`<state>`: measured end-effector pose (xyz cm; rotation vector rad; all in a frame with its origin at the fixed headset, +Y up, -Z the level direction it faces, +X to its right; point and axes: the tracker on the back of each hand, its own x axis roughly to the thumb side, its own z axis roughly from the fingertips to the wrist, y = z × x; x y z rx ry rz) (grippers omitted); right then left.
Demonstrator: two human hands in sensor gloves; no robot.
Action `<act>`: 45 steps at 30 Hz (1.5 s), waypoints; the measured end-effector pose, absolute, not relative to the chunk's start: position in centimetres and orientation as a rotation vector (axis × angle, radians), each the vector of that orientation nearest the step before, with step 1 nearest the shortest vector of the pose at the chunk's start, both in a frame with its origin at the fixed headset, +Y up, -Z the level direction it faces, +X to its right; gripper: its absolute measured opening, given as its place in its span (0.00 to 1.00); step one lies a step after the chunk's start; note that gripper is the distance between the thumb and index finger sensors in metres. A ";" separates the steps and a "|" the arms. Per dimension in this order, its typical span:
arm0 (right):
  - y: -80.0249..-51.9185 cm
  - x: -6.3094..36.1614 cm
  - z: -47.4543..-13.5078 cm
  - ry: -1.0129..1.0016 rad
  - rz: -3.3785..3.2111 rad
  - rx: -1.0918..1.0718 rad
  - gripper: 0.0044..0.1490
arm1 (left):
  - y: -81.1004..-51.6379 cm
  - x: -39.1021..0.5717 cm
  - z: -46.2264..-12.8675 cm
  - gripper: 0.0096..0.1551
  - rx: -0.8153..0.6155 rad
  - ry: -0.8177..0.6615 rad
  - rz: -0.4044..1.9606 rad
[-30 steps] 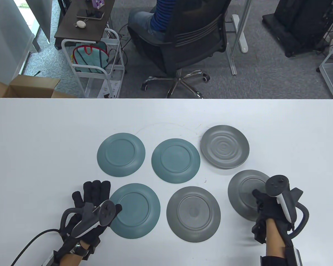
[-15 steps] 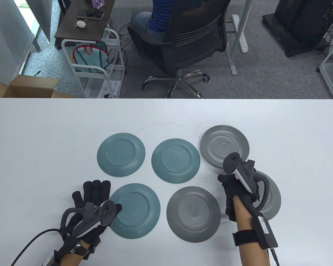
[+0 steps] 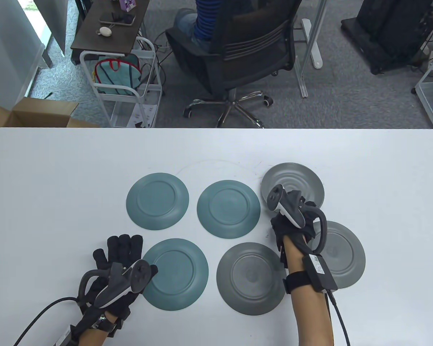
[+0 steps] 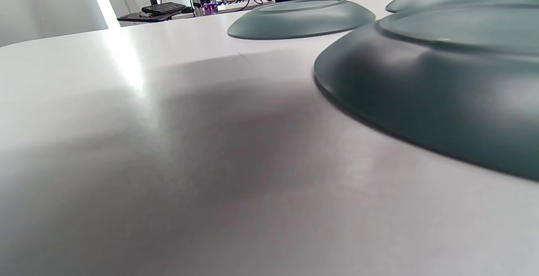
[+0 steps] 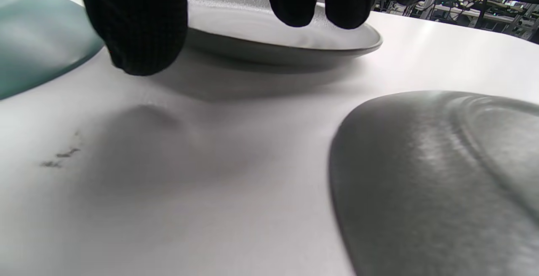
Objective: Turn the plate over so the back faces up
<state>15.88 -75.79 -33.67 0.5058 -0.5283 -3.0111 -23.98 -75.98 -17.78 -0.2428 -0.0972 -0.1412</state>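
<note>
Grey ridged plate lies face up.

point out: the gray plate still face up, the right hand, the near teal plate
face-up gray plate (image 3: 301, 176): table view, on the bare far part of its ridged top.
right hand (image 3: 292, 225): table view, on the gloved back of the hand below the tracker.
near teal plate (image 3: 176, 272): table view, on the flat middle of its upturned underside.
</note>
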 end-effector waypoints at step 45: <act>-74.4 15.5 -33.9 -0.210 -3.089 0.437 0.33 | -76.3 -23.6 -17.8 0.54 -0.259 -0.116 -0.137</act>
